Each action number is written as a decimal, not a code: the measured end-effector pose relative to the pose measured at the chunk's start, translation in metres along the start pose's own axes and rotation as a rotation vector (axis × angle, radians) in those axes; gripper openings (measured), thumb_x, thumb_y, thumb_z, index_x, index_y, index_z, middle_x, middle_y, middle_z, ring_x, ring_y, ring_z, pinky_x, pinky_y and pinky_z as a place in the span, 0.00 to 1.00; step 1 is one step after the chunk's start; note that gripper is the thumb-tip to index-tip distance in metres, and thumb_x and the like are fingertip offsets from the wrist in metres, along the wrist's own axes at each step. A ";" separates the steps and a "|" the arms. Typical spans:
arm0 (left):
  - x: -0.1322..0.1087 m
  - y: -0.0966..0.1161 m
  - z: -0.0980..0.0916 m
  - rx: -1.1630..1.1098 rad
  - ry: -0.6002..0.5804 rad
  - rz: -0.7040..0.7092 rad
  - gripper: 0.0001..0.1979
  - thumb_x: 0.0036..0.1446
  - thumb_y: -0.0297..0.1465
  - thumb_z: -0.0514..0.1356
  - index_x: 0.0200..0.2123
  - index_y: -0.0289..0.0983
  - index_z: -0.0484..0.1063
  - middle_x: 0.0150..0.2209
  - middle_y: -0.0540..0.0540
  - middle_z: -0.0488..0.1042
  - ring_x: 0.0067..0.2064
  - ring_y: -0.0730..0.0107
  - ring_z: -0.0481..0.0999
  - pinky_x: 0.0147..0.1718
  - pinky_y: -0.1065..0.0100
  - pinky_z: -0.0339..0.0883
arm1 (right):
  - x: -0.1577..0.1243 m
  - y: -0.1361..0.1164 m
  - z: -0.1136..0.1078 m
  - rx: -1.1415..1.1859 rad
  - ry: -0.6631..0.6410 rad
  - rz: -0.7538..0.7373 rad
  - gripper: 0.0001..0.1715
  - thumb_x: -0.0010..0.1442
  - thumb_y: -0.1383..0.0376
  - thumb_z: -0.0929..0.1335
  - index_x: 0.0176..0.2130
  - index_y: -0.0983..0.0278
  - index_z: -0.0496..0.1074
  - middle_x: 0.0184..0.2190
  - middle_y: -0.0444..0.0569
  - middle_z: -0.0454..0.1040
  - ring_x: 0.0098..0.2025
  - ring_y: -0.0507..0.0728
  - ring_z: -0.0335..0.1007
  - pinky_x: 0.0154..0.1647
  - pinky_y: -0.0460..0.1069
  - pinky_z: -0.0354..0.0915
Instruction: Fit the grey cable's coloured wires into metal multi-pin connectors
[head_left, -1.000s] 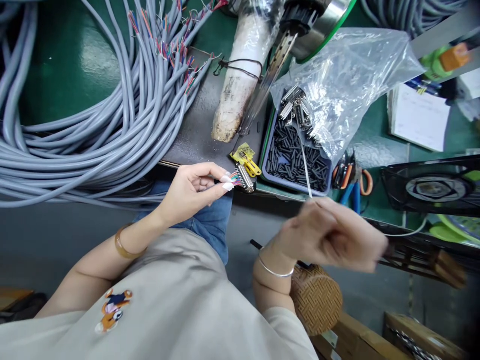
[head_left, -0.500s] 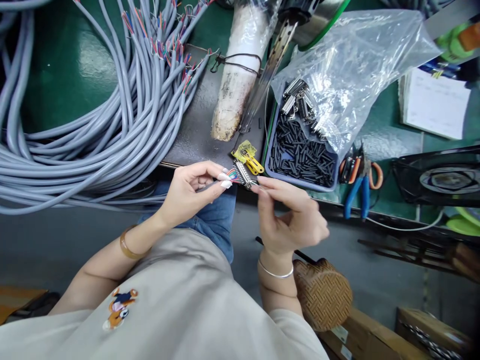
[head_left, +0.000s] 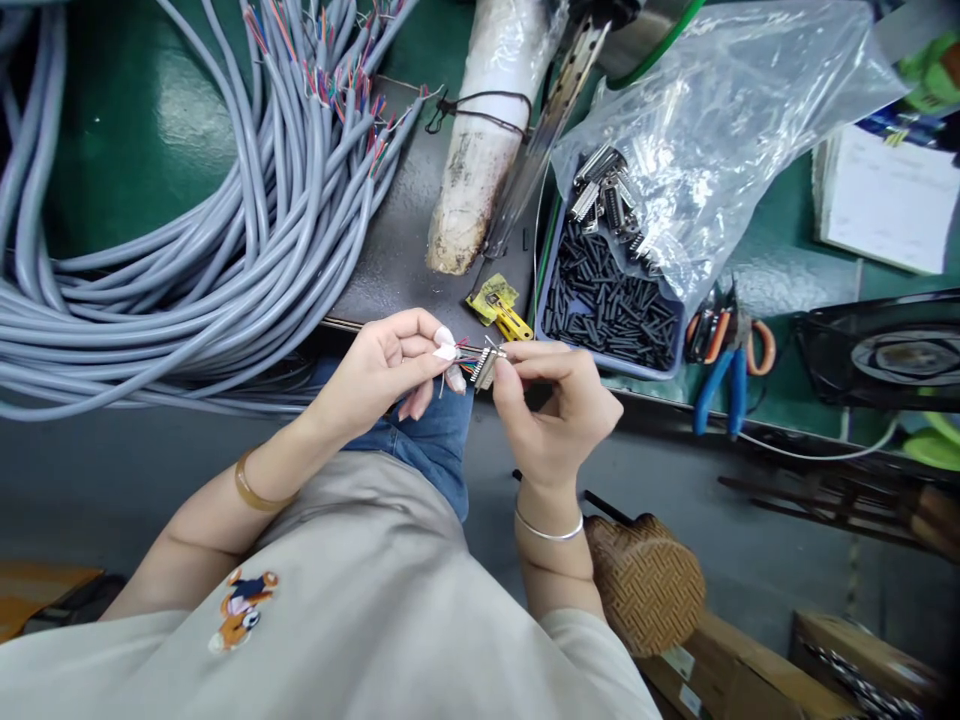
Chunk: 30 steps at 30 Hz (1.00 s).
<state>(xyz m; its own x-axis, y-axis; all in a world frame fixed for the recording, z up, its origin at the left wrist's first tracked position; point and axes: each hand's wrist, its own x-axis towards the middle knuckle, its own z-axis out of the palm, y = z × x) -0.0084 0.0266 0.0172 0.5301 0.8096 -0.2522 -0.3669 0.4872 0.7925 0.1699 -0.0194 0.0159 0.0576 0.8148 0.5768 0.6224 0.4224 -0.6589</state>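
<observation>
My left hand (head_left: 397, 365) pinches thin coloured wires (head_left: 466, 358) between thumb and fingertips, close to where they meet a metal multi-pin connector (head_left: 484, 370). My right hand (head_left: 555, 400) grips that connector from its right side, thumb and index finger closed on it. The connector is tilted, its row of pins facing left toward the wires. How many wires are joined to pins is too small to tell. Just beyond the connector lies a yellow tool (head_left: 510, 318) with a crumpled yellow wrapping (head_left: 495, 292), at the bench edge.
Grey cables (head_left: 247, 270) with stripped ends cover the left. A blue bin (head_left: 611, 360) holds black tube pieces (head_left: 600, 290) and connectors (head_left: 607, 190) under a plastic bag (head_left: 720, 130). Blue-handled pliers (head_left: 724, 380) lie right. A wrapped white roll (head_left: 480, 150) stands behind. A woven stool (head_left: 649, 590) is below.
My right hand has moved slightly left and now grips the connector more fully. The connector has turned, and the left fingers have shifted on the wires, with loose ends now showing.
</observation>
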 end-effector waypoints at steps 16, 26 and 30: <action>0.002 -0.003 0.000 0.058 0.062 0.033 0.17 0.51 0.37 0.74 0.31 0.34 0.71 0.27 0.48 0.82 0.15 0.83 0.67 0.12 0.79 0.56 | 0.006 -0.006 -0.004 -0.077 0.010 0.007 0.07 0.65 0.68 0.71 0.35 0.59 0.69 0.40 0.45 0.82 0.36 0.52 0.78 0.28 0.47 0.69; 0.001 -0.004 0.004 0.184 0.140 0.184 0.09 0.50 0.29 0.71 0.31 0.34 0.75 0.25 0.51 0.77 0.18 0.84 0.66 0.16 0.79 0.59 | 0.011 -0.002 -0.001 -0.208 -0.036 -0.129 0.09 0.63 0.73 0.72 0.36 0.59 0.71 0.36 0.43 0.83 0.38 0.52 0.82 0.39 0.47 0.76; 0.002 -0.007 -0.005 0.111 0.081 0.153 0.05 0.48 0.25 0.68 0.31 0.34 0.76 0.29 0.49 0.79 0.19 0.82 0.70 0.17 0.79 0.61 | 0.006 0.004 0.002 -0.171 -0.009 -0.143 0.11 0.61 0.74 0.73 0.37 0.60 0.71 0.37 0.43 0.84 0.39 0.53 0.83 0.41 0.47 0.77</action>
<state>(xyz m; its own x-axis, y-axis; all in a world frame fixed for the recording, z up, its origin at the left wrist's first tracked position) -0.0084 0.0264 0.0084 0.4102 0.8971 -0.1643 -0.3498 0.3212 0.8800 0.1717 -0.0118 0.0157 -0.0472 0.7551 0.6539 0.7471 0.4612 -0.4787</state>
